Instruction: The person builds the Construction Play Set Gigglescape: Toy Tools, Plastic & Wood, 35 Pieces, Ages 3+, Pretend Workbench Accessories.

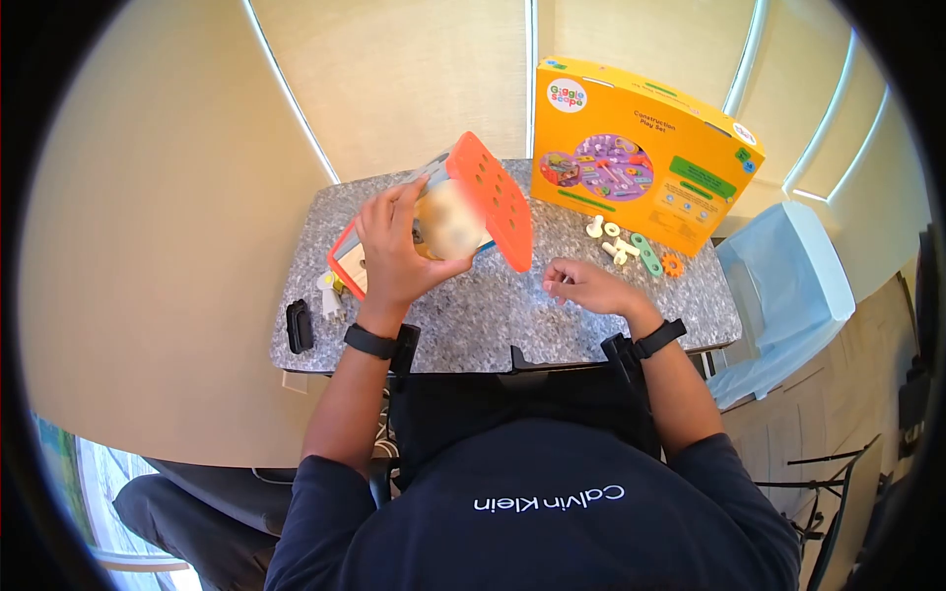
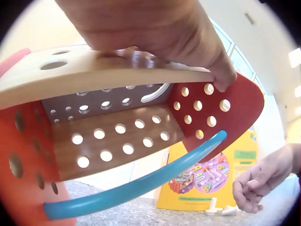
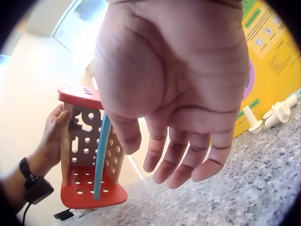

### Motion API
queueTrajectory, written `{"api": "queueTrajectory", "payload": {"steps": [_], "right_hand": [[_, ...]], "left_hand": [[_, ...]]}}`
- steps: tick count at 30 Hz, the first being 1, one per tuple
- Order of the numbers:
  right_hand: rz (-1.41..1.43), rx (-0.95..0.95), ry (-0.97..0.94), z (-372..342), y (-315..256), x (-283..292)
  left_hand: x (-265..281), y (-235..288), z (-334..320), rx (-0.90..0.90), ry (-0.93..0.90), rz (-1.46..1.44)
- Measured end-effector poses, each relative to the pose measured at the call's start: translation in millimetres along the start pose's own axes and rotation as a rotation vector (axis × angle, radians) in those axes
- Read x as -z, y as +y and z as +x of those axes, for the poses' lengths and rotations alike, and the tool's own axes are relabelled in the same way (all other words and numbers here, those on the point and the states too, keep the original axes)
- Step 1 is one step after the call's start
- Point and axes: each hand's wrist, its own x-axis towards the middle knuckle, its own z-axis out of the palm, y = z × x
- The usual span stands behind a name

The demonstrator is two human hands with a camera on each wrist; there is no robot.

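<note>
From my remote seat, left of the toolbox I see a black tray, glossy and hollow, with pale plastic pieces nearer in. My left hand grips the toolbox by its smooth pale wooden side, fingers spread across it and thumb reaching toward one end; the toolbox is tilted, held up over the speckled grey table. To carry this step well, I'd keep that thumb clear of the holes, hold the wrist steady and bring my free hand under the lower end, since a one-sided grip could let it swivel. Its ends are flat red panels with rounded corners and round holes, joined by a smooth, curved blue handle; inside, a drilled grey panel meets brown, grained wood. Just right of the toolbox hangs my right hand, fingers loosely bent, holding nothing. Farther right of it lie ridged cream bolts, a rounded green strip and a toothed orange gear, beside the upright, glossy yellow carton.
</note>
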Motion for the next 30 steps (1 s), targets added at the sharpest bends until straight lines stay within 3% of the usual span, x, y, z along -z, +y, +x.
{"api": "queueTrajectory", "payload": {"steps": [2,4,5,8,9,11,15,17,21,23,24,26,30], "right_hand": [[-0.046,0.025,0.032,-1.2,7.2,4.5],[-0.141,0.105,0.190,-4.2,11.9,10.8],[-0.142,0.098,0.190,-7.9,10.7,16.5],[-0.359,0.026,0.504,-16.5,6.6,35.7],[-0.360,0.024,0.504,-18.5,10.3,42.0],[-0.611,0.019,0.869,-24.5,20.9,56.3],[-0.536,-0.147,0.891,-43.3,45.2,83.6],[-0.647,-0.285,0.865,-51.8,61.1,92.5],[-0.694,-0.354,0.855,-64.3,88.3,102.3],[-0.883,-0.213,0.884,-68.4,95.6,101.0],[-0.883,-0.213,0.886,-66.9,98.9,102.7],[-0.757,0.025,0.742,-64.1,97.6,104.6],[-0.797,0.040,0.729,-61.1,85.8,96.3]], "left_hand": [[-6.3,5.0,-2.1,0.023,-0.006,0.024],[-13.3,10.6,-3.6,0.030,0.000,0.079],[-16.4,14.4,-3.7,0.033,-0.002,0.073],[-24.2,27.9,-4.0,0.031,-0.017,0.116],[-26.9,33.5,-5.1,0.042,-0.038,0.141],[-32.0,42.0,-7.6,0.051,-0.059,0.166],[-46.6,51.5,-17.3,0.055,-0.130,0.204],[-54.2,55.5,-23.3,0.053,-0.166,0.217],[-68.7,63.1,-32.3,0.057,-0.206,0.269],[-75.0,64.5,-36.3,0.066,-0.217,0.293],[-78.6,63.9,-38.4,0.050,-0.224,0.294],[-85.9,62.9,-42.1,0.034,-0.231,0.294],[-92.6,63.9,-44.2,-0.016,-0.247,0.334]]}}
